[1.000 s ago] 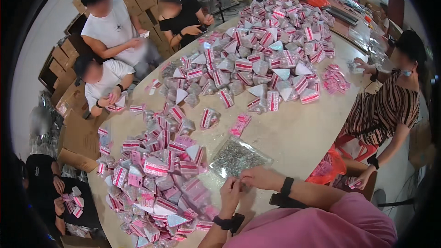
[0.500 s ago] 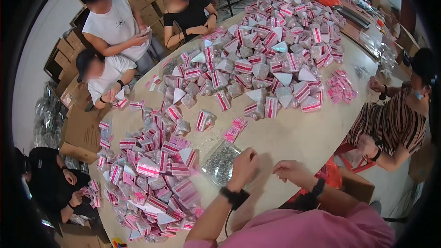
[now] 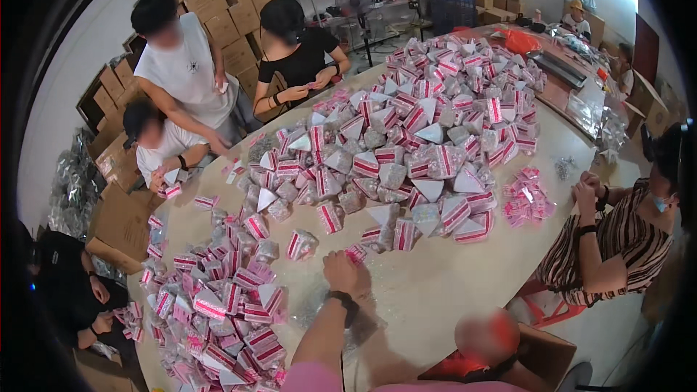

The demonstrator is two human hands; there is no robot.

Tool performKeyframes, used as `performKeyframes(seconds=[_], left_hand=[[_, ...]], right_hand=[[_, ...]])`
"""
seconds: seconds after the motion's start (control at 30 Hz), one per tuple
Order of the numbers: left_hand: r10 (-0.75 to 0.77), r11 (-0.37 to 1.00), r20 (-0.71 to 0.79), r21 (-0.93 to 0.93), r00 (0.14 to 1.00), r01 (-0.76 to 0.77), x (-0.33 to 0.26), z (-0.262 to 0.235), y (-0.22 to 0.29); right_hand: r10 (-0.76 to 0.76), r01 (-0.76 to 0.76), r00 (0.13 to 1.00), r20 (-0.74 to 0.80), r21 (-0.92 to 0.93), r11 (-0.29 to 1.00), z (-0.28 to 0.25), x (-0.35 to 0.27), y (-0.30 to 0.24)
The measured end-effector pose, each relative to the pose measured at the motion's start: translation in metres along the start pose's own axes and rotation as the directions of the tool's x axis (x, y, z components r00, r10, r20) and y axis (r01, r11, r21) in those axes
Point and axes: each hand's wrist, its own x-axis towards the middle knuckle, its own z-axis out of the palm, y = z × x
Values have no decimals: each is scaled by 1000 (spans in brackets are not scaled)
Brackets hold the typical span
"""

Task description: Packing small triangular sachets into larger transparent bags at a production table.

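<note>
My left hand point(image 3: 340, 273) reaches forward over the table, its fingers curled at a small stack of pink printed cards point(image 3: 356, 253). Part of the stack is hidden under the fingers. Below that wrist, partly covered by my forearm, lies a clear plastic bag point(image 3: 365, 325) with small glittery pieces. A filled clear packet with a pink-and-white striped label point(image 3: 301, 245) lies just left of the hand. My right hand does not show; only some pink sleeve appears at the lower edge.
Heaps of labelled packets point(image 3: 218, 294) cover the table's left side and its far middle. More pink cards point(image 3: 528, 197) lie at right. A person in stripes point(image 3: 613, 239) sits at right; others work along the left side. An open carton point(image 3: 544, 356) stands near the lower right.
My left hand has moved forward from above the clear bag to the pink cards. My right hand has left the view. The person at right has brought both hands together; the view has shifted.
</note>
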Motion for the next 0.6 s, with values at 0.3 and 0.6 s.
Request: performKeyframes(seconds=[0.3, 0.6], left_hand=[[-152, 729, 185, -642, 971, 236, -11, -69, 46], [-5, 517, 434, -770, 901, 374, -55, -103, 54]], right_hand=[[-33, 44, 970, 243, -40, 998, 25, 30, -39], [-210, 295, 930, 302, -270, 917, 51, 37, -42]])
